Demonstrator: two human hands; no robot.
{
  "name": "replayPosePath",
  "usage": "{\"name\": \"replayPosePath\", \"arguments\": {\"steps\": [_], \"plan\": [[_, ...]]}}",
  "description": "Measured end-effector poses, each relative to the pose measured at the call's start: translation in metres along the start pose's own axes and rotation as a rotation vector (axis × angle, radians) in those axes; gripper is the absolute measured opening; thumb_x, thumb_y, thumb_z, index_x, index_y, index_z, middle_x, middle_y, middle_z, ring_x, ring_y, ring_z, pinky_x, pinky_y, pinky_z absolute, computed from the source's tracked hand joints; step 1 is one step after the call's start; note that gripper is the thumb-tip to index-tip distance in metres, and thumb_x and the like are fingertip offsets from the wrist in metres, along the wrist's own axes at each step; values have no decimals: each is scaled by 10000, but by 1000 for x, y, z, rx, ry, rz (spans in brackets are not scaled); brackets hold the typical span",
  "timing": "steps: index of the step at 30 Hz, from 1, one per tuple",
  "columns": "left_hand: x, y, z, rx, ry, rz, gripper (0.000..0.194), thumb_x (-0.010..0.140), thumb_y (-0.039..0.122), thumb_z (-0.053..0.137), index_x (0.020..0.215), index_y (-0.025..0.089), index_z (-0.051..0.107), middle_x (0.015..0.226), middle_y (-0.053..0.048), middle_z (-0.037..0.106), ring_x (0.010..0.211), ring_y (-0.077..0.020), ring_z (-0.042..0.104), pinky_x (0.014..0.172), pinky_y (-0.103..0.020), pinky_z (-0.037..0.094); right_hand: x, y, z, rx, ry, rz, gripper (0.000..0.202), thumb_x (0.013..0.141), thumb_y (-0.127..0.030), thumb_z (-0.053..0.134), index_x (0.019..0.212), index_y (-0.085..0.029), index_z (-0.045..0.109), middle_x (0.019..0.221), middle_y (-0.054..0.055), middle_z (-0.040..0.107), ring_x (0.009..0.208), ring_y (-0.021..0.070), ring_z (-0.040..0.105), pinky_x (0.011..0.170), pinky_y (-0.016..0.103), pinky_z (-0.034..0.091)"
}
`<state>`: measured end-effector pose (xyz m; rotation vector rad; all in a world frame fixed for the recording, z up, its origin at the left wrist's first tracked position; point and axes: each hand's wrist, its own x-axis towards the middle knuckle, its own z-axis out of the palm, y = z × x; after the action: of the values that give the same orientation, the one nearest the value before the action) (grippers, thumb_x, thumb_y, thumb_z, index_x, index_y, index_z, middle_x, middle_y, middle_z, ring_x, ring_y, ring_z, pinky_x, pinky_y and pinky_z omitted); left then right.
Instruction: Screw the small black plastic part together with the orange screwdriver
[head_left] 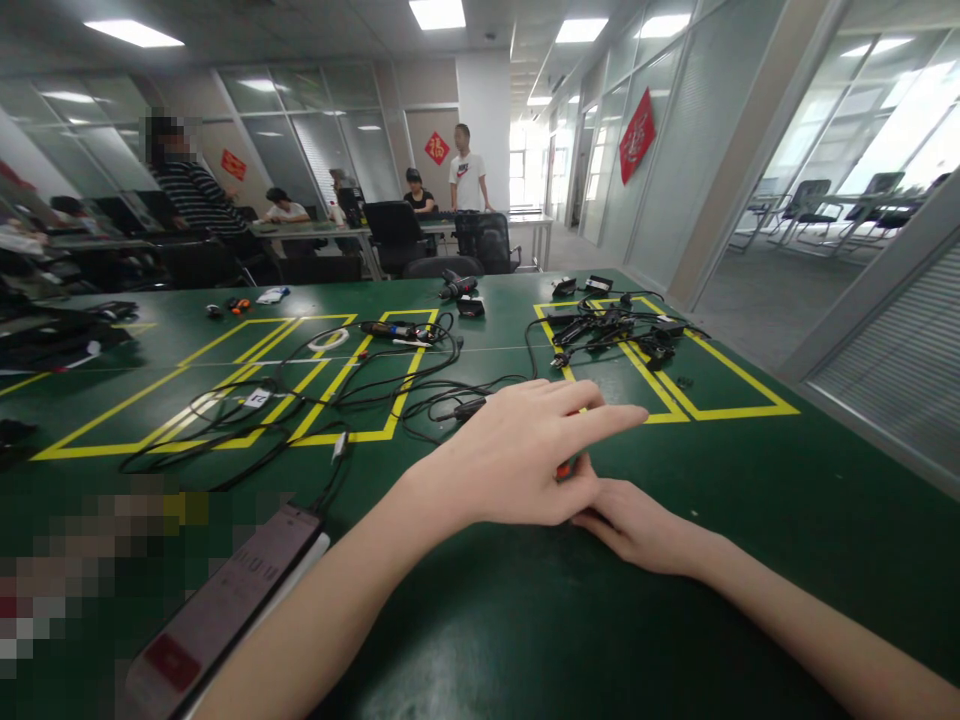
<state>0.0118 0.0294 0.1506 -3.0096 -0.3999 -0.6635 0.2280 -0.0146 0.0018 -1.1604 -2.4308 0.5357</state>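
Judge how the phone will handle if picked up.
The phone is probably stiff, given its slab shape. That flat shape should make rolling unlikely. The white-tagged cable running toward its upper end might tug or drag.

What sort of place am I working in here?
It looks like an office used as a workshop: glass walls and office chairs stand around, while a drill lies on the green table.

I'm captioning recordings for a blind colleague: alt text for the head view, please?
A person's left hand overlaps their right hand over a green table, a small red-orange thing partly hidden between them. Black cables and a drill lie beyond; a phone is at lower left, people in the background.
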Motion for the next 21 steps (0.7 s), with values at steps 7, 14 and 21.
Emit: {"name": "replayPosePath", "arguments": {"steps": [7, 14, 21], "plan": [[-1, -2, 0, 15, 6, -22, 429, 943, 165, 415, 1354, 228, 520, 1074, -54, 640, 901, -161, 630, 756, -267, 482, -4, -1, -7, 45, 20, 39, 127, 1008, -214, 448, 1051, -205, 567, 989, 71, 664, 848, 209, 651, 765, 319, 517], [2, -3, -1, -5, 44, 23, 379, 953, 185, 432, 1306, 193, 568, 1037, -67, 651, 943, -186, 609, 802, -308, 484, -5, 0, -7, 89, 30, 51, 122, 996, -200, 469, 1016, -200, 589, 958, 66, 682, 860, 207, 651, 788, 319, 511], [2, -3, -1, -8, 35, 31, 416, 914, 135, 433, 1301, 185, 577, 1042, -71, 647, 950, -191, 597, 811, -312, 483, -3, 1, -9, 126, 37, 62, 114, 977, -190, 502, 1002, -197, 613, 961, 63, 687, 870, 203, 646, 789, 317, 521]]}}
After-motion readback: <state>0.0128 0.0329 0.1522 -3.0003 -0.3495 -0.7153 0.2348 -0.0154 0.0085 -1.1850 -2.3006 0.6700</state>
